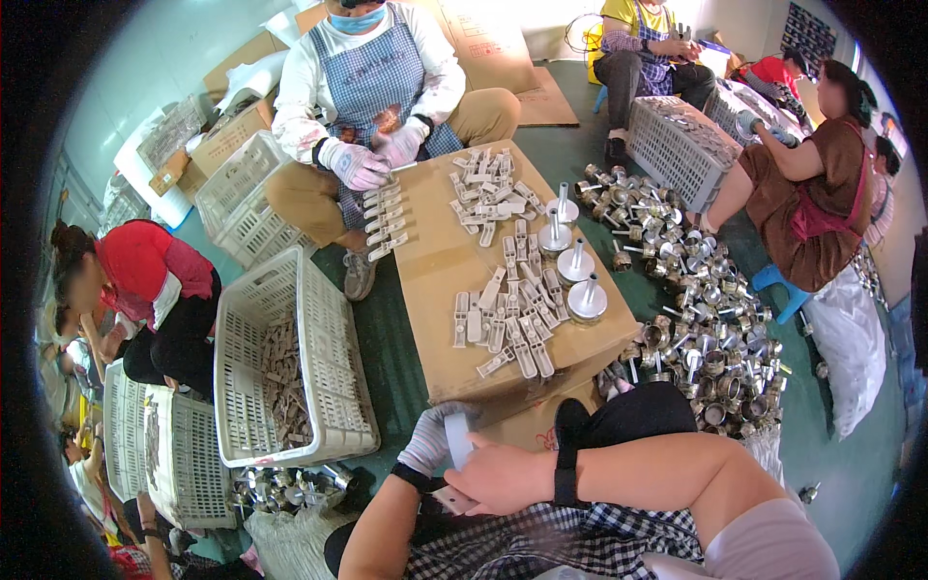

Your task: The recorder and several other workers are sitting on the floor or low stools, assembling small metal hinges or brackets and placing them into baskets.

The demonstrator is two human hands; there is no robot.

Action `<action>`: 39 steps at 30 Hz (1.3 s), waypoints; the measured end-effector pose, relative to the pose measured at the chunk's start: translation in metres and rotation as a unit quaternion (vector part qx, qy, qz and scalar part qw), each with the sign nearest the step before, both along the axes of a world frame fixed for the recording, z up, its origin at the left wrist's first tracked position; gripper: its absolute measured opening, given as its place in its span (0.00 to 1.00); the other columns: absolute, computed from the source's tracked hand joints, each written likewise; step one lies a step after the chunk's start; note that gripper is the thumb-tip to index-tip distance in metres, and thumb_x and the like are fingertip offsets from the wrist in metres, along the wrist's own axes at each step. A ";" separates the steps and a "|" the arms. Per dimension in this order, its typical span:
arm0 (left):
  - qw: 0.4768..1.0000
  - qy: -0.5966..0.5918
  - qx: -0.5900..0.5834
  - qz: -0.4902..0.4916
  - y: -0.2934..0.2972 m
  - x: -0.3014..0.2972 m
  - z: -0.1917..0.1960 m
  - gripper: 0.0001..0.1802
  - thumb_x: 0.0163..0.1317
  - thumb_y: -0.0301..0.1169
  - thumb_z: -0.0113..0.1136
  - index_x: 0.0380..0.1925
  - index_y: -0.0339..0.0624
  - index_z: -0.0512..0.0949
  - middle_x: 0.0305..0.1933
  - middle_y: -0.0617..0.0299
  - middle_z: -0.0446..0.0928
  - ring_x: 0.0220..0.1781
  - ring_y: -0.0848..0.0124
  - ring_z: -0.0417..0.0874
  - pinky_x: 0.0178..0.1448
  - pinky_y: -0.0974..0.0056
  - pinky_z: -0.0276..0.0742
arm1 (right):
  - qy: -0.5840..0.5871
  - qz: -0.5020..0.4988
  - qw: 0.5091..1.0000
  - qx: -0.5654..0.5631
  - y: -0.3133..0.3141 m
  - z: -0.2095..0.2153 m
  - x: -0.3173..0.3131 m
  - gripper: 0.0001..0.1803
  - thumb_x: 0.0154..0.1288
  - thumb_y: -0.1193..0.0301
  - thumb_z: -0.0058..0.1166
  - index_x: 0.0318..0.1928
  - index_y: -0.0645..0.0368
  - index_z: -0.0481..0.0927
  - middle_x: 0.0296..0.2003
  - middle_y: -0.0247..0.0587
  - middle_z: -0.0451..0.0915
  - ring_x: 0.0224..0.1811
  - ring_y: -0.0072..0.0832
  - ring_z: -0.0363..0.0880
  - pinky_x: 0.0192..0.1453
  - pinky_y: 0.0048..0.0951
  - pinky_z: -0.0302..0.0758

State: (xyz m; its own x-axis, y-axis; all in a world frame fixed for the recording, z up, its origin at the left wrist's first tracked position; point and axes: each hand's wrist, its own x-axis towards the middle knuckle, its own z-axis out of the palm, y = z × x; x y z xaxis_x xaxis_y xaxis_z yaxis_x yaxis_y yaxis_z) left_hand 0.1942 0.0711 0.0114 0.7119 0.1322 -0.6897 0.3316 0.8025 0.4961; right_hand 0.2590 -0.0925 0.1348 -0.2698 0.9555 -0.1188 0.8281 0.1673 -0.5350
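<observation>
Close in front of my lap, my left hand (426, 452), in a striped knit glove, meets my bare right hand (507, 480). A smooth white piece (458, 440) is gripped between them; its full shape is hidden by my fingers. Under my right hand pokes out a beige plastic part (454, 500), partly covered. Just beyond my hands stands a cardboard box (425, 319) used as a table. Loose beige plastic handles (527, 343) lie on it in piles, beside several metal discs with upright stems (587, 298).
Across the box, a person in gloves (360, 164) handles a row of handles (387, 220) at its edge. A white crate (362, 396) of handles stands left. Metal cups with stems (706, 338) heap on the floor right. Other people sit around, one on a blue stool (781, 290).
</observation>
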 end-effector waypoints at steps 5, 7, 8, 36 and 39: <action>0.998 -0.022 -0.063 0.001 0.010 -0.007 -0.014 0.12 0.60 0.26 0.51 0.41 0.31 0.78 0.42 0.49 0.80 0.44 0.58 0.79 0.54 0.57 0.74 | 0.001 0.001 1.000 0.016 0.000 -0.002 -0.002 0.19 0.61 0.58 0.54 0.40 0.61 0.69 0.23 0.46 0.78 0.30 0.46 0.79 0.59 0.46 0.60; 0.997 -0.025 -0.074 0.007 0.007 -0.004 -0.013 0.12 0.60 0.26 0.51 0.41 0.31 0.78 0.42 0.49 0.80 0.44 0.58 0.79 0.55 0.57 0.74 | 0.000 -0.002 1.000 0.013 -0.001 -0.002 0.000 0.19 0.60 0.57 0.54 0.40 0.61 0.69 0.23 0.46 0.78 0.30 0.46 0.79 0.59 0.47 0.60; 0.996 -0.028 -0.084 0.013 0.006 -0.003 -0.013 0.12 0.59 0.26 0.52 0.41 0.31 0.77 0.42 0.49 0.80 0.44 0.58 0.79 0.55 0.57 0.74 | 0.000 -0.003 1.000 0.011 -0.002 -0.002 0.001 0.19 0.60 0.57 0.54 0.40 0.61 0.69 0.23 0.46 0.78 0.30 0.46 0.79 0.59 0.47 0.60; 0.999 0.026 -0.027 0.005 0.003 -0.002 -0.001 0.19 0.60 0.42 0.52 0.38 0.36 0.78 0.29 0.49 0.77 0.28 0.58 0.77 0.35 0.56 0.76 | 0.260 -0.083 0.962 -0.032 0.002 -0.010 0.006 0.23 0.55 0.57 0.61 0.41 0.64 0.72 0.33 0.52 0.79 0.37 0.50 0.79 0.40 0.44 0.73; 0.999 0.030 0.022 0.009 0.005 -0.001 0.004 0.20 0.60 0.43 0.51 0.39 0.36 0.77 0.31 0.49 0.77 0.30 0.57 0.77 0.36 0.56 0.77 | 0.264 -0.074 0.962 -0.010 0.006 -0.016 0.005 0.23 0.55 0.57 0.62 0.38 0.64 0.72 0.33 0.52 0.79 0.37 0.49 0.79 0.40 0.44 0.73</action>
State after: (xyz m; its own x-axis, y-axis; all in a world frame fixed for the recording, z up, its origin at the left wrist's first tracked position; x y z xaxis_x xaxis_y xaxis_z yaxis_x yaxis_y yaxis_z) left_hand 0.1935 0.0762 0.0159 0.6666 0.1753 -0.7246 0.3481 0.7863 0.5104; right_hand 0.2643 -0.0868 0.1185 -0.1589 0.9871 -0.0209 0.4535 0.0542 -0.8896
